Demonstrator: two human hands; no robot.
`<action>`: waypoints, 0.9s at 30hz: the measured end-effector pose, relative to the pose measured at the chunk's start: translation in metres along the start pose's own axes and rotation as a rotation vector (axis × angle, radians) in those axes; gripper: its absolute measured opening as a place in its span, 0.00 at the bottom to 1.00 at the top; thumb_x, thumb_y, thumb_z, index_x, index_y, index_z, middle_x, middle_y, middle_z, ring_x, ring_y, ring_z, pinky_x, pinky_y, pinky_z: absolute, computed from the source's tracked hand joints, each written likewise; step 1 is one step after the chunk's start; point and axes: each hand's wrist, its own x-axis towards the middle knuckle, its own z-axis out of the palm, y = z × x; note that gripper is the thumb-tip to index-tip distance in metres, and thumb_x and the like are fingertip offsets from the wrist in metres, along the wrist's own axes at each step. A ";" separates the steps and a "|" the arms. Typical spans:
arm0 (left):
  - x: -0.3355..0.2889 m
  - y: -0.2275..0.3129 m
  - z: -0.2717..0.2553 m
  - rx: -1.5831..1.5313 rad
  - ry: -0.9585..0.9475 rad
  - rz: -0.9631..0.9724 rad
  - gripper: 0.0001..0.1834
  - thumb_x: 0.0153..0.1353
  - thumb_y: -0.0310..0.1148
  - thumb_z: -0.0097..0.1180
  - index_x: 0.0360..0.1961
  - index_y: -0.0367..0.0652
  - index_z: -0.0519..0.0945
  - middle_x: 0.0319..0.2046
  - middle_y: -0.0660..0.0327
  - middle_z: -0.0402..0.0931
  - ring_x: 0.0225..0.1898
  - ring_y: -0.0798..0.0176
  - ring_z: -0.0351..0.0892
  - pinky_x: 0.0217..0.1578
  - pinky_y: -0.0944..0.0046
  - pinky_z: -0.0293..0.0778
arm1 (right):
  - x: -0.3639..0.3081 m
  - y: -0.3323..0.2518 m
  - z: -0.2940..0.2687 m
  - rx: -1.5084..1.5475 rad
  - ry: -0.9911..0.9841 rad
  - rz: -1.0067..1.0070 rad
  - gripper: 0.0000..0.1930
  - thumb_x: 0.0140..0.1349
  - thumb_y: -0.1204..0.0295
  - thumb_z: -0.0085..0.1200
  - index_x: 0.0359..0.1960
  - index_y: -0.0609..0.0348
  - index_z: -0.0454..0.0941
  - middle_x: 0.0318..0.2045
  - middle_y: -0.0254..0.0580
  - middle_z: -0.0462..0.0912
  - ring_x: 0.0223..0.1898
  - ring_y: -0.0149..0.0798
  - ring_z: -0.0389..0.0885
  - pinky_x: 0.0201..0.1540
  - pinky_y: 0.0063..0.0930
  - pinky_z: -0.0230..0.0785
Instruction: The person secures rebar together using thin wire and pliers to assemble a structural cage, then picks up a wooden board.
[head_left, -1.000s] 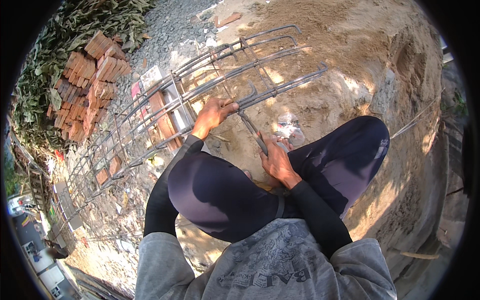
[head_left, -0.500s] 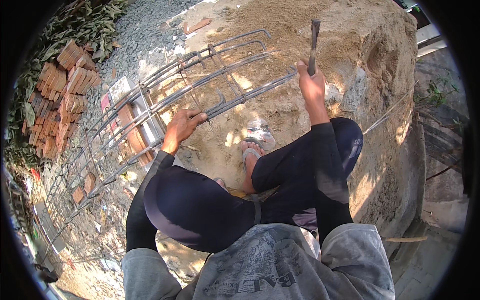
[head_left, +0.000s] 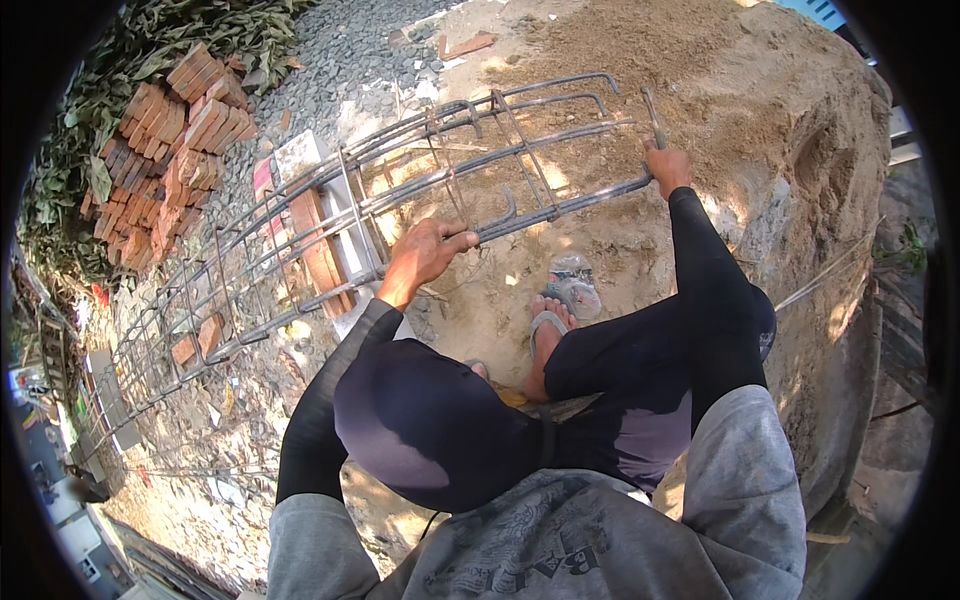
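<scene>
A long rebar cage [head_left: 365, 205] stretches from the far left to the middle, its steel bars bound by square stirrups. My left hand [head_left: 425, 258] is closed around the near lower bars, thumb pointing right. Several bar ends at the right are bent into hooks. At the right end of the nearest bar, my right hand [head_left: 669, 168] is closed on a slim dark metal tool [head_left: 654, 118], which points upward and away. The hand hides the tool's lower part, so I cannot tell whether it touches the bar end.
A timber plank and a pale block [head_left: 322, 235] lie beneath the cage. Stacked red bricks [head_left: 165, 160], leaves and grey gravel [head_left: 345, 60] are at the far left. Sandy soil [head_left: 720, 60] rises at the right. A clear plastic piece [head_left: 574, 288] lies by my sandalled foot.
My right hand has brought the tool down from its raised position to the end of the nearest bar. My left hand keeps its grip. The whole view has shifted.
</scene>
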 end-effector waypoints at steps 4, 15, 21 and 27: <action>0.000 0.011 -0.004 0.022 -0.027 -0.003 0.22 0.66 0.49 0.60 0.48 0.41 0.87 0.35 0.51 0.87 0.32 0.58 0.83 0.40 0.57 0.75 | -0.007 -0.003 -0.013 -0.124 -0.084 -0.034 0.34 0.58 0.41 0.58 0.48 0.62 0.86 0.51 0.62 0.84 0.56 0.60 0.82 0.60 0.46 0.72; 0.005 0.010 -0.007 -0.011 -0.136 -0.067 0.26 0.64 0.59 0.59 0.41 0.46 0.90 0.32 0.59 0.88 0.34 0.58 0.86 0.38 0.55 0.76 | -0.020 -0.009 -0.027 -0.163 -0.094 -0.055 0.32 0.56 0.40 0.60 0.44 0.58 0.88 0.48 0.59 0.86 0.53 0.58 0.84 0.56 0.46 0.75; 0.000 0.012 -0.007 -0.135 -0.102 -0.007 0.21 0.68 0.48 0.59 0.33 0.37 0.85 0.19 0.63 0.71 0.22 0.68 0.67 0.26 0.62 0.65 | -0.023 -0.005 -0.010 -0.178 -0.027 -0.072 0.32 0.56 0.40 0.60 0.40 0.62 0.88 0.43 0.56 0.88 0.49 0.55 0.86 0.50 0.46 0.77; 0.003 0.003 -0.007 -0.182 -0.087 -0.052 0.23 0.65 0.49 0.62 0.29 0.37 0.85 0.18 0.68 0.69 0.22 0.71 0.65 0.25 0.65 0.61 | 0.000 0.018 -0.037 0.391 -0.453 0.076 0.25 0.70 0.49 0.52 0.39 0.64 0.81 0.27 0.46 0.85 0.28 0.38 0.83 0.25 0.37 0.72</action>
